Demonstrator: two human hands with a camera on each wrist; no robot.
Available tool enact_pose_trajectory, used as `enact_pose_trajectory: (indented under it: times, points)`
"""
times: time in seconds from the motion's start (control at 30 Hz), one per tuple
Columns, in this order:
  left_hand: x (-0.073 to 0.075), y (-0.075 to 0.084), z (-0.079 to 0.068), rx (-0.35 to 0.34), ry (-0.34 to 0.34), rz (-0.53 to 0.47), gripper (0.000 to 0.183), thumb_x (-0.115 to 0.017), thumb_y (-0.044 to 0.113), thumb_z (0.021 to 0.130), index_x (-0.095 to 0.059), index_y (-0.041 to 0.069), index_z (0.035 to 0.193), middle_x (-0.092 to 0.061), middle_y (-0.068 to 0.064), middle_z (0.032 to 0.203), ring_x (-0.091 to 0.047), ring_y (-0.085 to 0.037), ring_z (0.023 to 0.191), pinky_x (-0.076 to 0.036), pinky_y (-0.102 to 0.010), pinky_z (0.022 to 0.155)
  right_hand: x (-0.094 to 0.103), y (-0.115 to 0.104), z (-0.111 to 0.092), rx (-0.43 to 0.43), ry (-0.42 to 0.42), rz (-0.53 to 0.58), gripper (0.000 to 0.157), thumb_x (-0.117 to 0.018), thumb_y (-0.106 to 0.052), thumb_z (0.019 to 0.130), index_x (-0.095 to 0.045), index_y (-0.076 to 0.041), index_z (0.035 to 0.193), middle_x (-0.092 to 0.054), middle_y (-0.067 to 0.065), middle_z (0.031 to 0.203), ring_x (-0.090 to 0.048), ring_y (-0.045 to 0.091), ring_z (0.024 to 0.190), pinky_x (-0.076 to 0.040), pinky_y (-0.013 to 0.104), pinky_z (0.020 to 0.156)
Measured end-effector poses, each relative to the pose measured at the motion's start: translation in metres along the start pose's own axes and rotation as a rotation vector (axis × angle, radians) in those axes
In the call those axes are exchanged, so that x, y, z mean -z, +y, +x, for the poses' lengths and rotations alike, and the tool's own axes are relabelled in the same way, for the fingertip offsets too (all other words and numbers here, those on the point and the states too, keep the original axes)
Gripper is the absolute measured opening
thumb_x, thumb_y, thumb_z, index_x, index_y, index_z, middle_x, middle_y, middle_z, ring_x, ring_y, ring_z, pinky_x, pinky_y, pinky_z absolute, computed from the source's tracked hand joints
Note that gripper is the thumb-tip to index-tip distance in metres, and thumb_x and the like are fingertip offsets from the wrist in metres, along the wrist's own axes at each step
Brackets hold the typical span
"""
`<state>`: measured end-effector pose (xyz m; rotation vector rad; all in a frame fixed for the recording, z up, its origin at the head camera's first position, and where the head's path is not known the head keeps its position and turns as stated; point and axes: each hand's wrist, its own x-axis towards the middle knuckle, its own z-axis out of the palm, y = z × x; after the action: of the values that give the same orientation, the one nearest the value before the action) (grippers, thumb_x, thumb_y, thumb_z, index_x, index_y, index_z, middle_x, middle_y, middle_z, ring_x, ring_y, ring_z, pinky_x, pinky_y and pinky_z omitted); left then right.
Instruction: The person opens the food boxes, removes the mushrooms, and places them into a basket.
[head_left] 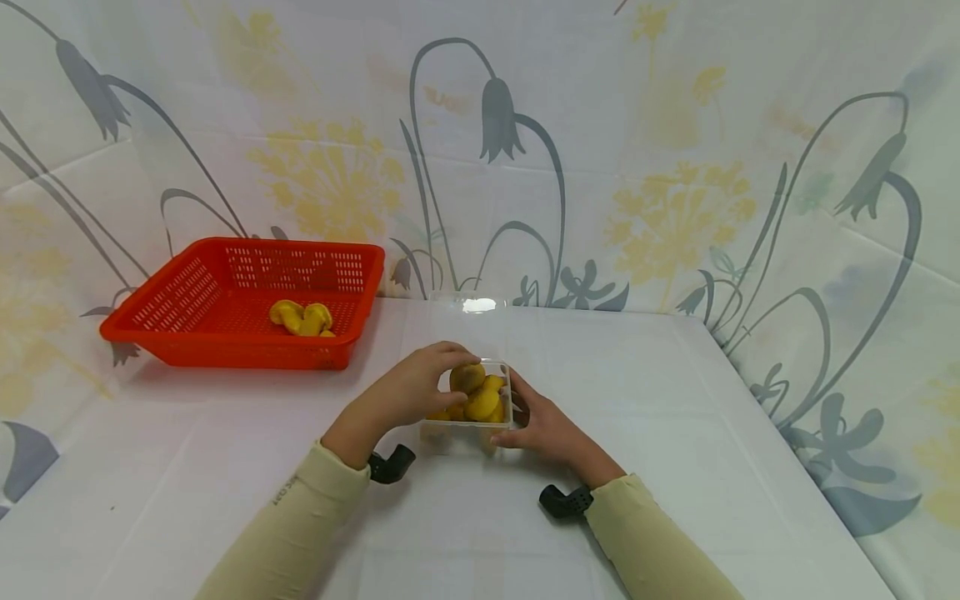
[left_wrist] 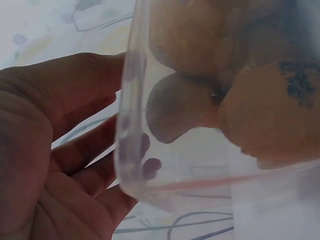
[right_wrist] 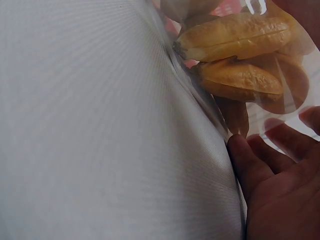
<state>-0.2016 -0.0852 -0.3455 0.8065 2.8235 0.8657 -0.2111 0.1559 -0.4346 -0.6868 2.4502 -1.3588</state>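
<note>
Both hands work at frame centre: the left hand (head_left: 408,392) pinches a yellow fruit (head_left: 467,377) over the clear box (head_left: 463,433), which the right hand (head_left: 542,423) should brace firmly, fingers flat.

Clear plastic box (head_left: 467,433), colourless, see-through. Fruit in box (head_left: 480,396) yellow-orange; one piece with dark blotch (left_wrist: 300,82) in left wrist view. Basket (head_left: 187,300) bright red, perforated grid walls. Fruit in basket (head_left: 302,317) yellow. Table cover (head_left: 675,433) plain white. Backdrop cloth (head_left: 675,150) off-white, grey bell-flower stems, pale yellow dandelion blooms. Sleeves (head_left: 292,533) beige, small dark print on left one. Wrist mounts (head_left: 566,501) black.
</note>
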Motion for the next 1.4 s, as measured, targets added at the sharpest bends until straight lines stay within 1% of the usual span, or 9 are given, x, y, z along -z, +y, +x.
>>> enact_pose_trajectory:
  times: [0.23, 0.43, 0.7, 0.83, 1.0, 1.23, 1.4]
  points:
    - [-0.005, -0.001, 0.002, 0.011, 0.005, -0.015, 0.050, -0.075, 0.020, 0.085, -0.060, 0.018, 0.132, -0.054, -0.003, 0.139, -0.049, -0.023, 0.130, -0.049, -0.041, 0.103, 0.000, 0.002, 0.001, -0.010, 0.006, -0.016, 0.109, -0.080, -0.040, 0.078, -0.006, -0.024, 0.157, -0.017, 0.004, 0.163, -0.028, 0.033, 0.146, -0.036, 0.047, 0.113]
    - [-0.010, -0.004, 0.004, 0.008, 0.008, -0.010, 0.050, -0.075, 0.018, 0.084, -0.060, 0.018, 0.132, -0.053, -0.003, 0.139, -0.047, -0.023, 0.131, -0.050, -0.038, 0.103, 0.000, 0.000, 0.000, -0.001, 0.014, -0.024, 0.108, -0.080, -0.039, 0.078, -0.006, -0.026, 0.157, -0.019, 0.004, 0.162, -0.030, 0.033, 0.145, -0.037, 0.047, 0.112]
    - [-0.013, -0.004, 0.004, 0.004, 0.017, 0.028, 0.048, -0.075, 0.013, 0.084, -0.062, 0.018, 0.130, -0.052, -0.004, 0.137, -0.046, -0.023, 0.130, -0.049, -0.038, 0.103, -0.001, 0.000, 0.000, 0.004, 0.011, -0.011, 0.109, -0.080, -0.037, 0.078, -0.006, -0.025, 0.157, -0.020, 0.004, 0.162, -0.030, 0.033, 0.145, -0.037, 0.046, 0.112]
    - [-0.015, -0.004, 0.004, -0.006, 0.023, 0.057, 0.049, -0.075, 0.011, 0.084, -0.062, 0.017, 0.130, -0.052, -0.005, 0.136, -0.046, -0.023, 0.128, -0.049, -0.038, 0.104, -0.001, 0.000, 0.000, 0.001, 0.010, -0.009, 0.108, -0.080, -0.037, 0.079, -0.006, -0.027, 0.157, -0.020, 0.004, 0.162, -0.030, 0.033, 0.145, -0.037, 0.046, 0.112]
    - [-0.015, -0.004, 0.005, -0.008, 0.044, 0.095, 0.050, -0.075, 0.011, 0.084, -0.060, 0.017, 0.132, -0.052, -0.006, 0.135, -0.047, -0.024, 0.127, -0.048, -0.038, 0.104, 0.000, 0.001, 0.001, 0.002, 0.011, 0.002, 0.107, -0.080, -0.036, 0.079, -0.007, -0.029, 0.157, -0.019, 0.004, 0.162, -0.029, 0.033, 0.146, -0.036, 0.047, 0.112]
    - [-0.014, -0.005, 0.005, -0.002, 0.059, 0.123, 0.052, -0.074, 0.014, 0.085, -0.058, 0.017, 0.134, -0.052, -0.006, 0.135, -0.048, -0.023, 0.126, -0.049, -0.038, 0.104, 0.000, 0.000, 0.001, 0.001, 0.005, 0.009, 0.110, -0.081, -0.037, 0.078, -0.006, -0.025, 0.157, -0.020, 0.005, 0.162, -0.029, 0.033, 0.146, -0.036, 0.047, 0.113]
    - [-0.010, -0.005, 0.003, -0.006, 0.075, 0.100, 0.052, -0.073, 0.014, 0.085, -0.058, 0.016, 0.134, -0.051, -0.006, 0.135, -0.049, -0.023, 0.126, -0.050, -0.038, 0.102, 0.000, 0.001, 0.001, 0.004, 0.003, 0.007, 0.110, -0.081, -0.039, 0.077, -0.006, -0.025, 0.157, -0.021, 0.006, 0.162, -0.030, 0.033, 0.145, -0.036, 0.047, 0.113]
